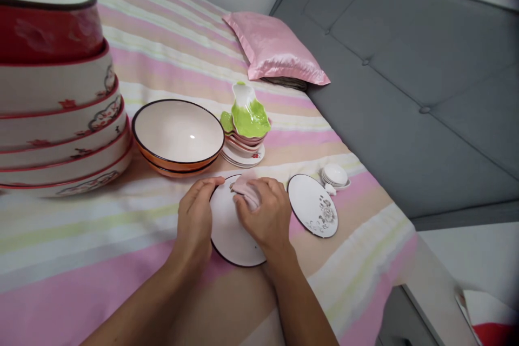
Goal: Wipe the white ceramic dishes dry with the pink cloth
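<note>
A white plate with a dark rim (228, 230) lies on the striped bedsheet in front of me. My left hand (195, 221) grips its left edge, fingers curled over the rim. My right hand (267, 215) presses a small pink cloth (244, 187) onto the plate's upper part, fingers closed on the cloth. A second white plate with a floral pattern (313, 205) lies just right of my right hand.
An orange-rimmed bowl stack (178, 136) sits behind the plate. A tall stack of red-and-white bowls (57, 92) stands at the left. Green leaf-shaped dishes on small saucers (245, 119), small white cups (334, 175), a pink pillow (275, 48) and a grey headboard (425, 81) lie beyond.
</note>
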### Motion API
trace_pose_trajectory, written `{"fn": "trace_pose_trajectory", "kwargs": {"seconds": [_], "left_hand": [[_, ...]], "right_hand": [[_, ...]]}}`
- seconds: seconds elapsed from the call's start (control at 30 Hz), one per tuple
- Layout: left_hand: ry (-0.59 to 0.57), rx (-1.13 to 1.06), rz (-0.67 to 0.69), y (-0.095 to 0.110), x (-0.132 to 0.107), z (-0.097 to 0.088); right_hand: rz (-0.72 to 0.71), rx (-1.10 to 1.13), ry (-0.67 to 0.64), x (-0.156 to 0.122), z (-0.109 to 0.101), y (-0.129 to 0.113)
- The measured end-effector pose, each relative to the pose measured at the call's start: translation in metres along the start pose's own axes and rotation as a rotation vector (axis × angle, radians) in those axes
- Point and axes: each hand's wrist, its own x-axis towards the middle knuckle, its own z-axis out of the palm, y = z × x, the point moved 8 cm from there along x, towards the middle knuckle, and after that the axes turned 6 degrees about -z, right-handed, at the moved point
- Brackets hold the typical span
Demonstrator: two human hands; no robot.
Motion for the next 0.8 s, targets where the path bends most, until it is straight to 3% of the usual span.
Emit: {"fn": "trace_pose_trajectory", "kwargs": {"seconds": [0.13,0.27,0.8], "left_hand": [[0.002,0.001,-0.009,0.000,0.000,0.001],[0.003,-0.004,-0.011,-0.002,0.001,0.001],[0.003,-0.016,-0.022,0.004,-0.003,0.004]], "right_hand": [[-0.016,0.002,-0.134,-0.001,0.014,0.003],[-0.056,0.037,-0.179,-0.001,0.020,0.002],[-0.427,0.317,-0.344,-0.006,0.015,-0.040]]}}
